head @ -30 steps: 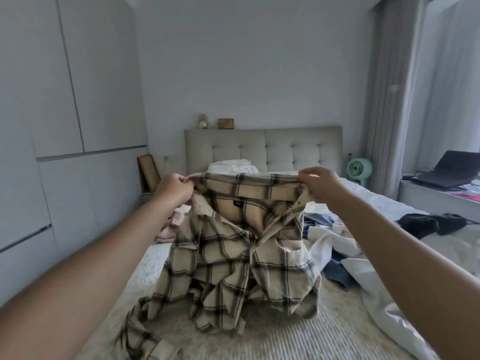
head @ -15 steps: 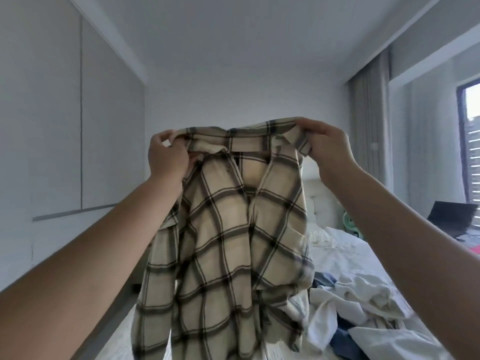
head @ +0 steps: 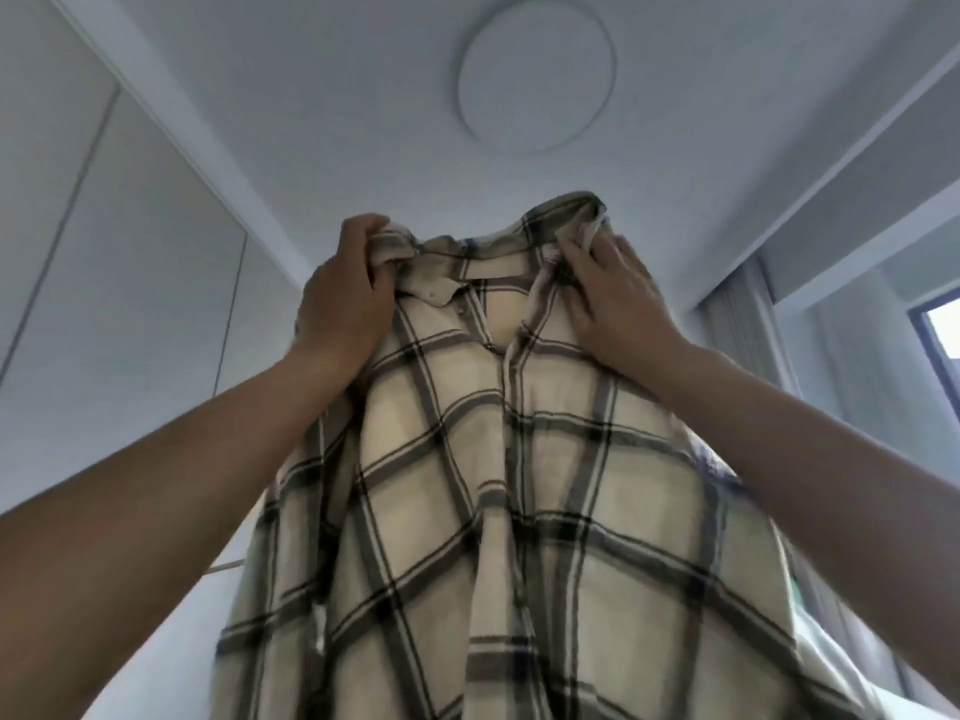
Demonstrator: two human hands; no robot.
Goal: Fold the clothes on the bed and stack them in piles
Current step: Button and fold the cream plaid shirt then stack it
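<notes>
The plaid shirt (head: pixel 509 459) is held high toward the ceiling, its long axis dropping straight down from both grips — collar up, hem out of view below. The left hand (head: pixel 343 298) grips the left collar end in curled fingers; the right hand (head: pixel 618 298) pinches the right collar end (fingers fairly straight). Both hands sit level, so lowering it flat onto the bed looks next.

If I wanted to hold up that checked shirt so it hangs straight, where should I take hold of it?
Probably at the shoulders, either side of the collar, coming from the front. The plaid shirt hangs full length from there: the left hand grips the collar corner and shoulder, and the right hand pinches the other collar side. Holding both top corners apart likely keeps the front panels flat and the button placket straight.
</notes>
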